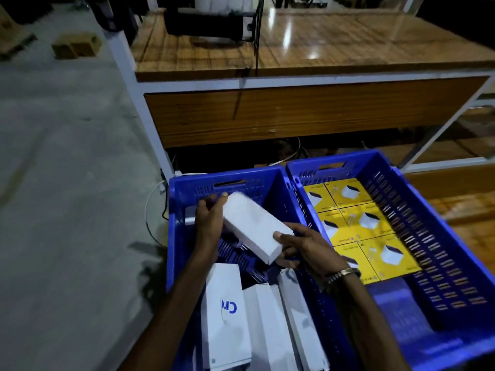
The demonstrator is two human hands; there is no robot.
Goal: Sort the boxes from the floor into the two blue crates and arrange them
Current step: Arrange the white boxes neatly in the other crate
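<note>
Both my hands hold one long white box (254, 226) over the left blue crate (176, 210). My left hand (210, 218) grips its far end and my right hand (305, 245) grips its near end, thumb on top. Below it, several white boxes (227, 317) lie in the near part of that crate, one with blue lettering. The right blue crate (442, 236) holds several yellow boxes (359, 226) laid flat in neat rows at its far end.
A wooden table with a white metal frame (308, 84) stands just behind the crates, cables dangling under it. Grey concrete floor (67, 183) spreads to the left. Brown cardboard boxes (76, 45) sit on the floor far left.
</note>
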